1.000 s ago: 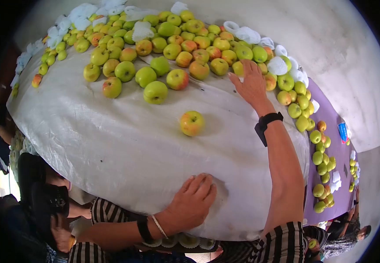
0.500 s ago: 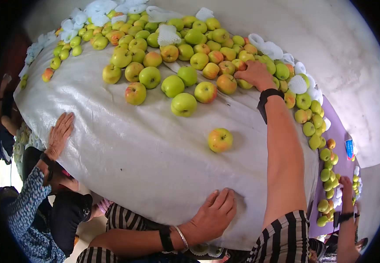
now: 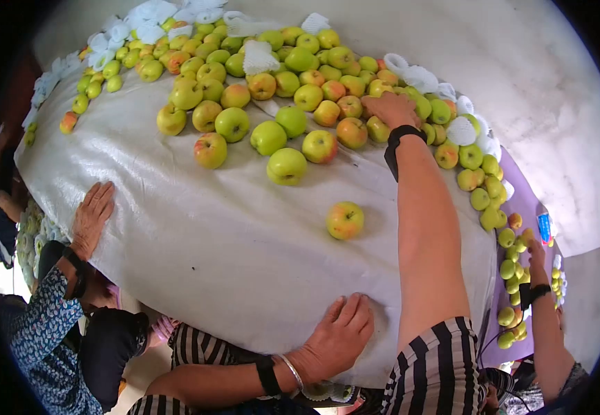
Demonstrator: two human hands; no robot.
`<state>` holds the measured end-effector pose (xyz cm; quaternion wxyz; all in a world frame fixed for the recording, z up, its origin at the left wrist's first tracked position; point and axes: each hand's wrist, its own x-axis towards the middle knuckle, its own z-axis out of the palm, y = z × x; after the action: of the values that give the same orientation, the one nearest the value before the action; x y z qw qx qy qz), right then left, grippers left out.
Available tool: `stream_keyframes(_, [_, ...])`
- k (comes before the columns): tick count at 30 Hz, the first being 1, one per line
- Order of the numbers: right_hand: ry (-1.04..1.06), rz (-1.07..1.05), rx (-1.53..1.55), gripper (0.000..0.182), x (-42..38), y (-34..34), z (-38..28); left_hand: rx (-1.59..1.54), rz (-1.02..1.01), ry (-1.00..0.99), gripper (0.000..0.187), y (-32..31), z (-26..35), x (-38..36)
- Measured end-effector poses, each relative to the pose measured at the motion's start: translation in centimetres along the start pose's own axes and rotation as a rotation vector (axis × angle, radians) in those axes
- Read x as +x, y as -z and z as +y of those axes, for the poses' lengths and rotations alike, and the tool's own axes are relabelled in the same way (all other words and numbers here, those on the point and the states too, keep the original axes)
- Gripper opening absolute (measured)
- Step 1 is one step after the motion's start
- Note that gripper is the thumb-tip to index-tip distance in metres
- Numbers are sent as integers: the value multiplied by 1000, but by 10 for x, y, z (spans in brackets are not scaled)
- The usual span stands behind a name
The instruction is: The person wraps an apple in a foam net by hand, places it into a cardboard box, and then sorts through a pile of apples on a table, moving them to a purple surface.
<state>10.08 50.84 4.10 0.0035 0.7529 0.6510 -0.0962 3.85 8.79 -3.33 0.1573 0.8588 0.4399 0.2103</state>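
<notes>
My right hand (image 3: 391,111) reaches into the edge of a wide spread of yellow-green and red-blushed apples (image 3: 286,83). Its fingers bend down among them; the fingertips are hidden, so a grip cannot be made out. Just below that hand sits a yellowish apple (image 3: 378,129). My left hand (image 3: 338,335) lies flat on the pale sheet (image 3: 245,242) near the front edge, fingers stretched and holding nothing. A lone yellow-red apple (image 3: 345,220) rests on the sheet between my two hands, touching neither. A green apple (image 3: 287,167) lies farther back.
White foam nets (image 3: 417,77) line the pile's far edge. At left, another person's hand (image 3: 93,214) rests on the sheet. To the right, another person's hand (image 3: 536,254) is beside apples on a purple surface (image 3: 531,200), near a blue-and-red packet (image 3: 544,228).
My right hand has shifted slightly left over the apples, while my left hand stays put. The hand of the person at right has moved up along the purple surface. The view has turned slightly.
</notes>
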Motion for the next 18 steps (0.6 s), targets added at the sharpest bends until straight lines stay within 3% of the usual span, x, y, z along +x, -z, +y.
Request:
stream_keyframes(3, [99,-58,0,85,28,-9,19,3,-2,-7,54,-1,0,-1])
stream_keyframes(7, [-43,39,57,89,-3,-14,13,-7,20,0,50,1,1,2])
stream_keyframes(18, [15,-4,118,84,0,-14,34,14,-22,-8,53,5,2,5])
